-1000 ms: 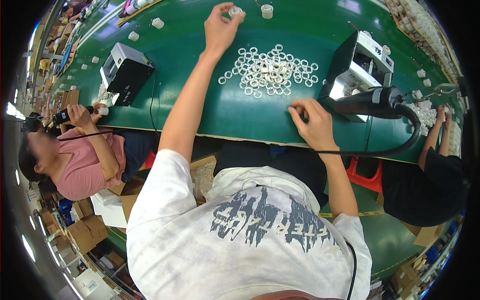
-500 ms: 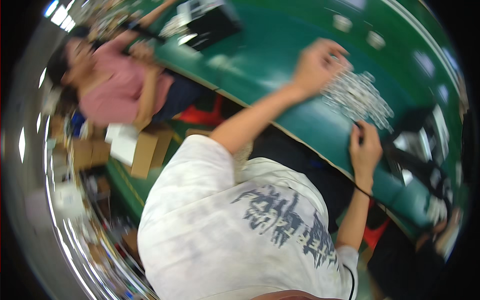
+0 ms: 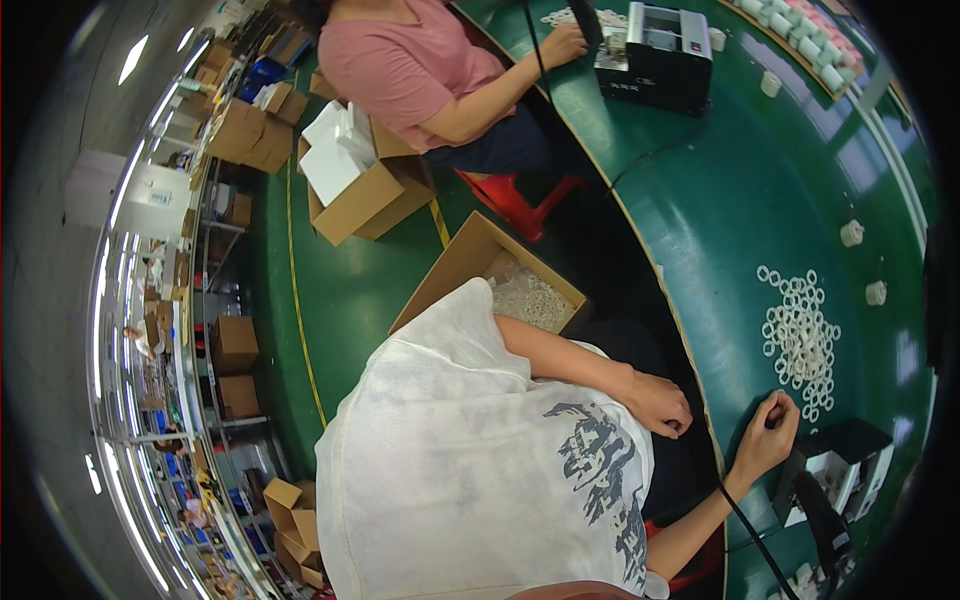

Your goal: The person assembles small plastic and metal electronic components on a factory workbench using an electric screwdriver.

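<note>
A loose heap of small white rings (image 3: 800, 340) lies on the green table (image 3: 710, 270), with several stray rings at its edges. Just below the heap, my right hand (image 3: 768, 435) is closed, thumb and fingertips brought together; anything pinched there is too small to make out. My left hand (image 3: 658, 403) is curled closed over my lap, off the table edge, and its palm is hidden. A black and white machine (image 3: 840, 470) stands beside my right hand.
A co-worker in a pink shirt (image 3: 410, 70) sits at another black machine (image 3: 655, 58) farther along the table. Small white spools (image 3: 851, 233) stand beyond the rings. An open carton (image 3: 450, 270) with small pale pieces sits by my left arm. A black cable (image 3: 755, 535) crosses my right forearm.
My left hand has left the rings and drawn back over my lap. My right hand stays close to the heap. The view has turned, bringing the open carton into sight.
</note>
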Available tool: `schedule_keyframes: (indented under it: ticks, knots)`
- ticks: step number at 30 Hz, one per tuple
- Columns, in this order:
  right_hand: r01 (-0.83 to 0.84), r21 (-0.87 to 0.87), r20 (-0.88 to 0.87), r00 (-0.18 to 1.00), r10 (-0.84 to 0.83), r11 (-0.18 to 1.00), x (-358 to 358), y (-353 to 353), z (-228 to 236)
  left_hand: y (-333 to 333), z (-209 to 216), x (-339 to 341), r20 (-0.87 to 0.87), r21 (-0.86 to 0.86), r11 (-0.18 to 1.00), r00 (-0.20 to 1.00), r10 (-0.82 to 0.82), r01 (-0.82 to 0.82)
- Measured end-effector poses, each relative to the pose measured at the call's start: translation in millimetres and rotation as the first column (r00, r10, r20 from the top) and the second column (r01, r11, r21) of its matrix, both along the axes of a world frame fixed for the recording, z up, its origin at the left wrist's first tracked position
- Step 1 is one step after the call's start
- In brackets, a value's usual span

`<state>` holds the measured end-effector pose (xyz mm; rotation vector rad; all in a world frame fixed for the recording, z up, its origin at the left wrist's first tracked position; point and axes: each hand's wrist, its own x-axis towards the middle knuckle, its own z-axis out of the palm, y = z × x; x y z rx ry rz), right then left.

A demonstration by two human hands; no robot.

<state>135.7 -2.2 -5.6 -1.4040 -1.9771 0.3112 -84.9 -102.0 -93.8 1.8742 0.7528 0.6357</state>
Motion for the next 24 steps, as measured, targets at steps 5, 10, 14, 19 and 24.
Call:
schedule_keyframes:
  ticks: [5,10,14,19,24]
  knots:
    - [-0.042,-0.027,0.046,0.998,0.043,0.999,14,1,-13,3,-69,40,-0.469,0.019,0.998,0.882,-0.039,0.054]
    - [-0.066,-0.026,0.052,0.996,0.068,0.997,15,5,-11,14,-97,62,-0.681,0.082,0.959,0.717,-0.145,0.272]
    - [-0.04,-0.048,0.04,0.998,0.042,0.998,14,2,-10,18,-134,86,-0.698,0.167,0.949,0.712,-0.076,0.265]
    - [-0.018,-0.011,-0.017,1.0,0.018,1.0,2,-3,-2,21,-158,94,-0.722,0.225,0.917,0.689,-0.07,0.329]
    - [0.034,0.05,-0.018,0.999,-0.034,0.998,0,-11,9,31,-166,105,-0.796,0.047,0.915,0.569,-0.208,0.4]
